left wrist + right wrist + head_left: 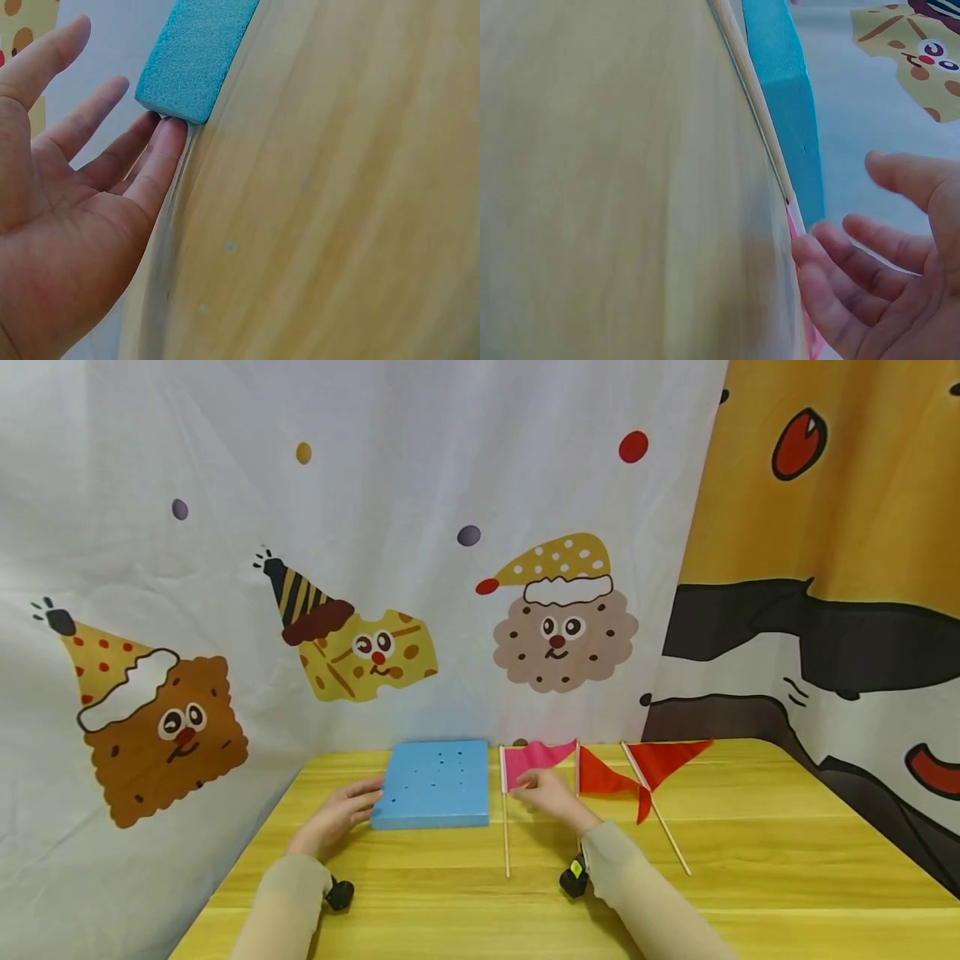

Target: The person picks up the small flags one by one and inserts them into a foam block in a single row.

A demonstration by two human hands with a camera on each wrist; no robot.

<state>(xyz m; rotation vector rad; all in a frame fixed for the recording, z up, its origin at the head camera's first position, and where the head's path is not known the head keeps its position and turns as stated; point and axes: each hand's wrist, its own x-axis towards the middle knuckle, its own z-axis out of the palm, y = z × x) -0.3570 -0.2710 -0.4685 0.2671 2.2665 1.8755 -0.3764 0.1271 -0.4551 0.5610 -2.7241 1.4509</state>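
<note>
A blue foam block (468, 793) with several small holes in its top lies flat at the back of the table. My left hand (337, 817) is at its left side, and in the left wrist view the fingertips (174, 135) touch the block's corner, thumb held away. To the block's right lies a pink pennant flag (525, 758) on a thin wooden stick (761, 97). My right hand (557, 797) reaches over the pink cloth with fingers loosely bent and thumb apart, fingertips right at the cloth by the stick. Nothing is gripped in either hand.
An orange-red pennant flag (600, 772) lies right of the pink one, its stick partly behind my right wrist. Farther right a red pennant flag (663, 762) lies at a slant. Behind the wooden table (442, 910) hangs a printed cloth (405, 485).
</note>
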